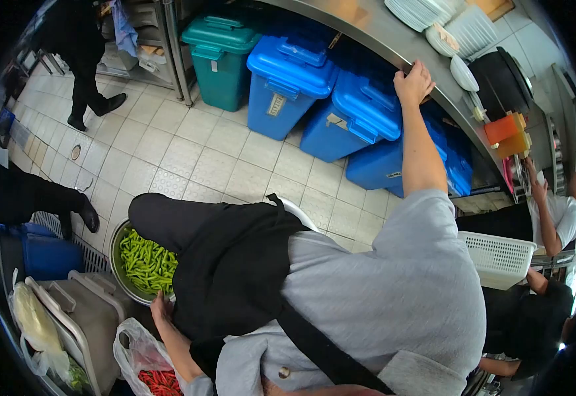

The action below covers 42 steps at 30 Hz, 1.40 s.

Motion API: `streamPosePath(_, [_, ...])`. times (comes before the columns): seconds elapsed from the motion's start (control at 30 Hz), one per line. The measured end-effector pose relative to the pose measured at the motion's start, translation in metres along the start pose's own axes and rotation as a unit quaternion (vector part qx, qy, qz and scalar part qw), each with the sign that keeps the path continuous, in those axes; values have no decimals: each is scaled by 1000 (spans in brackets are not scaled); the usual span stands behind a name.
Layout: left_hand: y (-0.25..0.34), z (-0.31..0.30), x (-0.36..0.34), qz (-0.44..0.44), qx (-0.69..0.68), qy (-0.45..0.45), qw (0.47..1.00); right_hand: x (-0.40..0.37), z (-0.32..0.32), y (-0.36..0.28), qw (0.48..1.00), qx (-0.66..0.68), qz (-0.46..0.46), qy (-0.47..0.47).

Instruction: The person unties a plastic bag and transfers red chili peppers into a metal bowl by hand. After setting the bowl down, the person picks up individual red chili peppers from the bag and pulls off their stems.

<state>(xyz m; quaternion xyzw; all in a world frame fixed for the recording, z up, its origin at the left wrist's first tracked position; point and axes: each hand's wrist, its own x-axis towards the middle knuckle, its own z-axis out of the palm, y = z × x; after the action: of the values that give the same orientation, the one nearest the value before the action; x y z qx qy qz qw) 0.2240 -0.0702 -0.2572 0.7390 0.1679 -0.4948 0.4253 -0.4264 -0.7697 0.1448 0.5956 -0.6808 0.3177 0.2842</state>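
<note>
My left hand is closed on the near rim of a round metal bowl at the left. Many green chillies lie in the bowl, which sits beside my leg and is partly hidden by it. My right arm reaches up, and my right hand has its fingers wrapped round the edge of a steel counter. Below my left hand is a clear plastic bag with red chillies in it.
Blue lidded bins and a green bin stand under the counter. Plates are stacked on it. Grey tubs stand at lower left. People are at the left and right; a white basket is at right.
</note>
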Motion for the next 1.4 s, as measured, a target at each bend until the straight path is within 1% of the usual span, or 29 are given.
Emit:
streamPosePath(0.07, [-3,-1,-3,11,-22,-26,999,-5,1,-3,1000,10,2,5])
streamPosePath(0.13, [6,15,-29,53,9,30,998,-20,10,-16,975,165,-89,116])
streamPosePath(0.17, [7,18,-24,55,5,34,998,-37,2,-40,957,247,-102,109])
streamPosePath(0.2, [5,20,-17,36,10,48,998,-63,0,-66,935,331,-113,55])
streamPosePath(0.23, [4,17,-14,16,15,63,998,-94,3,-88,928,321,-186,24])
streamPosePath(0.27, [10,12,-17,16,59,23,998,-131,11,-113,912,336,-234,-29])
streamPosePath(0.3, [8,8,-9,16,51,28,998,-172,-1,-140,873,389,-211,-204])
streamPosePath(0.33, [1,3,6,29,30,-2,999,-217,16,-161,821,436,-282,-236])
streamPosePath(0.37, [-7,-4,13,41,8,-30,999,-246,-4,-186,748,426,-332,-387])
streamPosePath(0.43, [4,18,-13,44,38,64,996,-321,-29,-233,636,429,-454,-452])
streamPosePath(0.47, [3,18,-16,47,31,60,997,-344,-46,-249,580,428,-517,-462])
streamPosePath(0.5, [4,17,-17,52,23,58,997,-334,-66,-264,569,436,-524,-461])
streamPosePath(0.57, [4,18,-15,60,25,55,996,-298,-116,-288,477,346,-523,-616])
streamPosePath(0.6, [1,16,-10,55,16,28,998,-313,-86,-278,525,433,-484,-550])
streamPosePath(0.63, [3,11,-5,52,7,1,999,-305,-83,-276,552,448,-459,-533])
streamPosePath(0.67, [11,19,-21,59,19,31,998,-294,-84,-282,580,461,-436,-511])
streamPosePath(0.7, [18,32,-39,61,32,60,996,-288,-90,-290,569,465,-445,-512])
streamPosePath(0.77, [21,31,-37,57,71,58,994,-286,-108,-305,609,553,-349,-448])
streamPosePath(0.8, [18,32,-36,59,58,63,995,-292,-115,-314,594,556,-358,-458])
streamPosePath(0.87, [23,36,-48,61,37,74,995,-312,-130,-333,576,592,-426,-369])
streamPosePath(0.9, [28,40,-60,59,27,77,995,-325,-141,-335,541,573,-410,-459])
streamPosePath(0.97, [22,35,-51,84,30,59,994,-356,-150,-340,467,586,-520,-410])
streamPosePath(1.0, [17,36,-46,85,15,64,994,-362,-155,-340,502,543,-581,-340])
streamPosePath(1.03, [15,36,-42,89,0,69,994,-362,-153,-343,487,550,-585,-342])
streamPosePath(1.1, [18,36,-43,86,5,58,995,-355,-144,-342,468,555,-487,-486])
streamPosePath(1.13, [21,38,-49,81,19,66,994,-352,-139,-342,472,545,-476,-504])
streamPosePath(1.17, [26,44,-56,77,26,91,992,-351,-136,-340,479,537,-476,-505])
streamPosePath(1.23, [13,36,-34,79,10,59,995,-356,-134,-336,497,534,-444,-520])
streamPosePath(1.4, [24,39,-52,33,26,51,998,-357,-130,-336,502,537,-449,-508])
